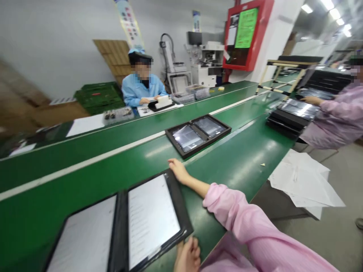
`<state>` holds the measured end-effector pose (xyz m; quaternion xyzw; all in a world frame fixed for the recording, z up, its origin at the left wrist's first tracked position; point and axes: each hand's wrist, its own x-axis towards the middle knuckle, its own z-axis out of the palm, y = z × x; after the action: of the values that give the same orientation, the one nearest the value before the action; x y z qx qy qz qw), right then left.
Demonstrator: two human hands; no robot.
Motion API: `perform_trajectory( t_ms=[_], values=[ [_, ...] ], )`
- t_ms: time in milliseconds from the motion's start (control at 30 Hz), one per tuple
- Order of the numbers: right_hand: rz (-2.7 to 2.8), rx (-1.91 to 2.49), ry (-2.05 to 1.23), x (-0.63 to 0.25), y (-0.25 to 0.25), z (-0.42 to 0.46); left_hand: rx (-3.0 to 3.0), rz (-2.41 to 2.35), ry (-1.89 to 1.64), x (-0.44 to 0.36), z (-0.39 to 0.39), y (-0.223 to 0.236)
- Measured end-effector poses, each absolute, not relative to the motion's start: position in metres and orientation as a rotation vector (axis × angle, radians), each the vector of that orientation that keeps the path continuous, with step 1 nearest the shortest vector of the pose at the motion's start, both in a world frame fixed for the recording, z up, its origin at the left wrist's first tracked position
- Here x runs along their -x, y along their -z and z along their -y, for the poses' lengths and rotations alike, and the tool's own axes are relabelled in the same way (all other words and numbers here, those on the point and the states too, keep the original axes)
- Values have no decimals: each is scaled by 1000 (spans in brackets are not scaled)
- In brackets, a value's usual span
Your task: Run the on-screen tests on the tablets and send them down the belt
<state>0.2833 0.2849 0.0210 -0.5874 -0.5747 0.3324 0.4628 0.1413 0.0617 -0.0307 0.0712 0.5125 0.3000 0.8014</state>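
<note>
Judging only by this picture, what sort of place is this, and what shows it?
Probably an electronics factory line: a long green work surface, a black tray holding two flat panels, and a person in blue across from it.

Head camera, one. Mount: on the person's head, above the near side of the green bench [235, 166]. Aim: forward and down, the bench crossing aslant from past 8 o'clock to past 2 o'clock. Closest: near tray [122, 223] at 7 o'clock, cut by the lower edge; wearer's pink sleeve [255, 226] at 4 o'clock. Middle range: far tray [199, 131], about the dial's centre. Beyond: person in blue [130, 90] between 10 and 11 o'clock; ceiling lights [334, 14], distant, at 2 o'clock.
</note>
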Motion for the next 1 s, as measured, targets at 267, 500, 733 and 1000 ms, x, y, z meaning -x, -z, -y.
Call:
perform_trajectory(
  t_ms=[267, 500, 733, 1000],
  values=[
    [1704, 1268, -913, -341, -40, -260, -139, -631, -286, -189, -56, -30],
    [2675, 934, -364, -303, -66, -165, -893, -877, -819, -63, -66, -76],
    [2675, 1058, -228, -315, -61, -145, -926, -1775, -1350, 17, -83, -79],
    [1436, 1243, -1035, -369, -4, -161, -1191, -1707, -1208, 66, -111, -22]
  ],
)
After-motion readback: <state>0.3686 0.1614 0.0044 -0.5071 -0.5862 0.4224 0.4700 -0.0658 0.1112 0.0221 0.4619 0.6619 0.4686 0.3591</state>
